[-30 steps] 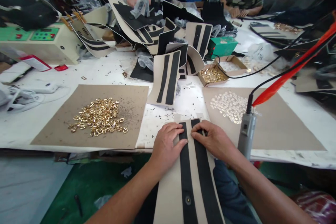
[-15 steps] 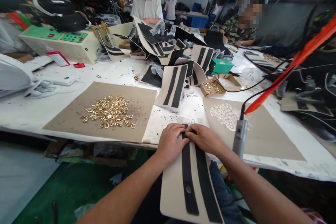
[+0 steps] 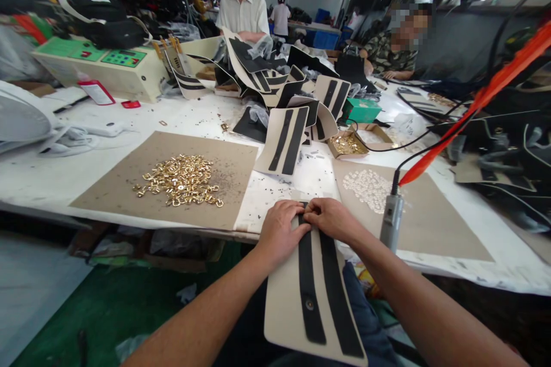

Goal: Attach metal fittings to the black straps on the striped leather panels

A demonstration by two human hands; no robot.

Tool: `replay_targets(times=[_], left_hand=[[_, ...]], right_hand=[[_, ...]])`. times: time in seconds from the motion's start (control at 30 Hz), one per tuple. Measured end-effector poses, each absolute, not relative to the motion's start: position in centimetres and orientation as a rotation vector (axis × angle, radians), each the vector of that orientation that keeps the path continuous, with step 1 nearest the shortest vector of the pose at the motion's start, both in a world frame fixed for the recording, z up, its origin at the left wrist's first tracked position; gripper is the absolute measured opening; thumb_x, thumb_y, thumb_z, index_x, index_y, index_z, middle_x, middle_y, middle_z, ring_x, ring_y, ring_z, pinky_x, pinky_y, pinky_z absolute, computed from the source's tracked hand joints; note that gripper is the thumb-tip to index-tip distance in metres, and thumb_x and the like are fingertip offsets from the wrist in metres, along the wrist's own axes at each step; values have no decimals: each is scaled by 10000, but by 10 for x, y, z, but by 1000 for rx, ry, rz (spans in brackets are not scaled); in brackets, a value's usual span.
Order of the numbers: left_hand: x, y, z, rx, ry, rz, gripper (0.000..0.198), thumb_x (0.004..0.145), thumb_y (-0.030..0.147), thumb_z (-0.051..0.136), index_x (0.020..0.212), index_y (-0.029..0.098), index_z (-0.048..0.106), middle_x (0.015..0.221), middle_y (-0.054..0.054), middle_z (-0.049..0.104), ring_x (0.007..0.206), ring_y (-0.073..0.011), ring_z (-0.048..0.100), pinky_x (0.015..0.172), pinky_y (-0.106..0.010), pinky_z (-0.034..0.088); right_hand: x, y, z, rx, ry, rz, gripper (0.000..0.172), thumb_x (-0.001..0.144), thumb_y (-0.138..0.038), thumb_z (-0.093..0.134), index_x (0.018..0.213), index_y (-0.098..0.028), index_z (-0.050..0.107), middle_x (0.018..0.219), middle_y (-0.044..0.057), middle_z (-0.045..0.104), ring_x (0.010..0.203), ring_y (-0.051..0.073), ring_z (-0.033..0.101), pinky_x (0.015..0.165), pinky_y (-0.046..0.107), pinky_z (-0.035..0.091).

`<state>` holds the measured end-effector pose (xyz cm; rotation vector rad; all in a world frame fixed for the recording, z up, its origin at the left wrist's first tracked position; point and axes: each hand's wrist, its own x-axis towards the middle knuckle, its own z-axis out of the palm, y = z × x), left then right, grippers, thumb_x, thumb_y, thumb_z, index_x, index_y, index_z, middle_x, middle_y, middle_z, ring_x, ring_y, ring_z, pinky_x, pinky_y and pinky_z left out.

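Observation:
A beige panel (image 3: 284,309) with two black strips slopes from the table edge down over my lap. A round metal snap (image 3: 309,304) sits near the lower end of its left strip. At the panel's far end, my left hand (image 3: 282,232) grips the left edge, thumb on top of the black strip. My right hand (image 3: 329,218) is closed beside it, fingertips pinched together at the strip's top. Whatever small piece may be between those fingertips is hidden. The fingers of both hands nearly touch.
Gold metal buckles (image 3: 183,180) lie heaped on a cardboard sheet (image 3: 116,183) at left. Clear plastic discs (image 3: 365,186) lie at right, near a hanging grey electric screwdriver (image 3: 391,221) on an orange-wrapped cord. More striped panels (image 3: 282,137) pile up ahead. Two co-workers sit or stand across the table.
Both hands stay at the panel's far end with almost the same grip. The view shifts slightly, and the hanging tool appears a little farther left.

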<state>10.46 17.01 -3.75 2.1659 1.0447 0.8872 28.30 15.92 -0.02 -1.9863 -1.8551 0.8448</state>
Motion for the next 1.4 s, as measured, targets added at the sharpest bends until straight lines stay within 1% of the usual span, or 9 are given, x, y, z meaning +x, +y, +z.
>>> replay_targets(times=[0.17, 0.33, 0.43, 0.5, 0.73, 0.93, 1.1, 1.2, 1.4], left_hand=[[104, 170, -36, 2165, 1049, 879, 358, 770, 237, 832, 1099, 234, 692, 1203, -60, 709, 1196, -264, 590, 1055, -470, 469], [103, 170, -37, 2174, 1031, 881, 275, 792, 248, 817, 1047, 241, 715, 1212, -49, 711, 1207, -262, 588, 1048, -485, 470], [104, 171, -39, 2181, 1028, 873, 267, 797, 253, 811, 1051, 258, 731, 1212, -34, 716, 1196, -254, 594, 1045, -487, 475], [104, 171, -39, 2187, 1030, 863, 266, 801, 255, 807, 1059, 267, 742, 1219, -29, 716, 1195, -253, 596, 1050, -489, 474], [103, 170, -38, 2175, 1044, 868, 239, 801, 253, 810, 1036, 262, 769, 1210, -28, 726, 1189, -250, 602, 1057, -488, 475], [103, 169, -32, 2142, 1049, 850, 253, 785, 256, 828, 1032, 256, 775, 1211, -36, 726, 1188, -259, 597, 1040, -476, 486], [104, 169, -29, 2104, 1064, 852, 260, 772, 232, 834, 1023, 268, 775, 1202, -27, 727, 1189, -261, 594, 1050, -473, 477], [104, 169, -30, 2098, 1070, 836, 267, 767, 242, 838, 1022, 289, 776, 1195, -23, 726, 1190, -266, 594, 1051, -475, 473], [104, 170, -32, 2104, 1048, 819, 267, 773, 260, 832, 1030, 286, 766, 1204, -27, 714, 1194, -273, 588, 1042, -482, 473]], right_hand=[[283, 138, 17, -1818, -1827, 774, 193, 935, -277, 546, 929, -222, 731, 916, 40, 722, 853, 200, 642, 761, 307, 462], [306, 63, 27, -1780, -1357, 123, 291, 925, -430, 618, 1101, -207, 680, 1065, 86, 658, 873, 228, 629, 814, 370, 516], [332, 29, 13, -1944, -1081, -160, 625, 806, -561, 716, 1274, -159, 617, 1212, 152, 601, 985, 294, 621, 882, 447, 516], [350, 23, 0, -2064, -1001, -39, 819, 753, -621, 724, 1383, -132, 541, 1238, 172, 602, 999, 319, 631, 863, 457, 521], [364, 48, -4, -2228, -1003, 490, 444, 825, -576, 632, 1019, -182, 696, 826, 84, 701, 823, 313, 645, 732, 410, 474], [310, 81, 34, -1372, -856, 701, 385, 834, -395, 704, 1172, -226, 630, 1082, 68, 665, 827, 214, 658, 724, 348, 520], [259, 130, 46, -1072, -829, 778, 210, 859, -333, 744, 968, -206, 616, 637, -62, 515, 499, 112, 497, 517, 256, 431], [245, 147, 39, -1043, -892, 827, 269, 870, -363, 743, 791, -207, 539, 561, -75, 470, 450, 104, 461, 468, 246, 398], [241, 154, 23, -1044, -956, 860, 324, 873, -377, 739, 727, -217, 499, 540, -69, 470, 449, 111, 461, 471, 255, 406]])
